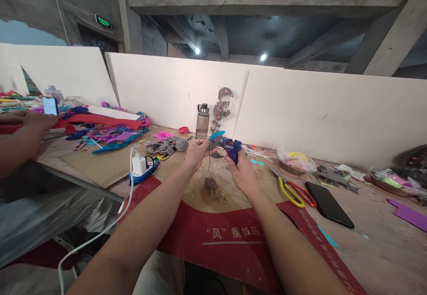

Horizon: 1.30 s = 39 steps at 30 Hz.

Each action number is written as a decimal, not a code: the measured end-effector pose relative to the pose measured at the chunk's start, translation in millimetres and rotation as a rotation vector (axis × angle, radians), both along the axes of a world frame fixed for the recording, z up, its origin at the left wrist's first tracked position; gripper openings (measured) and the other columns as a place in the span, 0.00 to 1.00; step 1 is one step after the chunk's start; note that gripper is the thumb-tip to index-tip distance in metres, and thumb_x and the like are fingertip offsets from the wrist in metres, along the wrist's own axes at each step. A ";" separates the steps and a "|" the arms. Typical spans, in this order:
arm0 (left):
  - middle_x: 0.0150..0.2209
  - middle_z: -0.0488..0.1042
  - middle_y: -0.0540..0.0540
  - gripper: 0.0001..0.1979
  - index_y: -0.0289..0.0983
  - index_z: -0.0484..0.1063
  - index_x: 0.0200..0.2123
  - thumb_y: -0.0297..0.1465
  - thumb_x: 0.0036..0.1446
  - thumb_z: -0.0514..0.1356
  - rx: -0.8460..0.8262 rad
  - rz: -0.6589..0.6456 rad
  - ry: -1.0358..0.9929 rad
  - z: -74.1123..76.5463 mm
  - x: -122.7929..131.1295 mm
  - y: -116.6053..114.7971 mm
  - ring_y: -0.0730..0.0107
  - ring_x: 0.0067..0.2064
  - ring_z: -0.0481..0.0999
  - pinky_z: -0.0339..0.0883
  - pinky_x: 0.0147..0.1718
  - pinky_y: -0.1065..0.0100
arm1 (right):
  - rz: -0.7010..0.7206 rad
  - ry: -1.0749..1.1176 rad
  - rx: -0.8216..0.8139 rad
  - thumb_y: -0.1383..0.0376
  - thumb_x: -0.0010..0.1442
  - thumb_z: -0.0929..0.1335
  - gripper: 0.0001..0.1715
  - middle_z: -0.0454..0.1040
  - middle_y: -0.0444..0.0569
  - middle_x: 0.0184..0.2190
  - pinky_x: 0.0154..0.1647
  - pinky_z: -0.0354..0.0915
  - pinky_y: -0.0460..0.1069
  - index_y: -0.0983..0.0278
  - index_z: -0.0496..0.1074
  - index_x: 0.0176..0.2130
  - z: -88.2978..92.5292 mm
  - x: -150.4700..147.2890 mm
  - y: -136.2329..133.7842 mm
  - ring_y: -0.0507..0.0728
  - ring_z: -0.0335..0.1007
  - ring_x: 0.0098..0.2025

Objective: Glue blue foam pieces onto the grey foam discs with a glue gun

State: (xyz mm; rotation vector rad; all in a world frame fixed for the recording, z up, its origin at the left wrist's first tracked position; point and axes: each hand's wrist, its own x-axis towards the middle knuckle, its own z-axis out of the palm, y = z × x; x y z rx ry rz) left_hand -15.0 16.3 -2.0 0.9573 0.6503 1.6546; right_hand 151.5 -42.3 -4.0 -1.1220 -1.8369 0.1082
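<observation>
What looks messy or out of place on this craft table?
Nothing looks broken, but the table is messy: coloured scraps lie strewn at the far left, and pale flecks dot the wood around the string hanging from the left hand. The right hand grips a glue gun; the scissors lie open.

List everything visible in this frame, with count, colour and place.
glue gun: one, blue, in right hand
cord: one, grey, hanging from left hand to a bundle on the table
water bottle: one, smoky grey, behind the hands
scissors: one pair, yellow and red handles, right of hands
phone: one, black, beside scissors
power strip: one, blue, white charger plugged in, left of hands
banner: one, red, table's near edge
felt scraps: many, mixed colours, far left
other person's arm: one, far left
left hand: pinching cord
right hand: gripping glue gun
</observation>
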 end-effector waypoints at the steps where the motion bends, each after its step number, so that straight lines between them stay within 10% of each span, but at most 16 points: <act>1: 0.23 0.68 0.53 0.10 0.33 0.67 0.23 0.26 0.49 0.67 0.006 0.000 0.002 -0.2 0.2 0.0 0.78 0.27 0.74 0.76 0.44 0.58 | 0.001 -0.001 -0.003 0.59 0.64 0.60 0.22 0.73 0.59 0.45 0.47 0.64 0.57 0.65 0.62 0.54 -0.2 0.1 0.4 0.63 0.69 0.44; 39: 0.25 0.72 0.50 0.09 0.33 0.67 0.24 0.26 0.47 0.67 0.015 0.085 0.020 3.2 2.0 -4.9 0.74 0.29 0.75 0.77 0.37 0.62 | -0.064 -0.082 -0.014 0.60 0.64 0.59 0.27 0.73 0.63 0.48 0.48 0.64 0.60 0.69 0.59 0.59 -0.3 -1.9 -0.3 0.67 0.70 0.48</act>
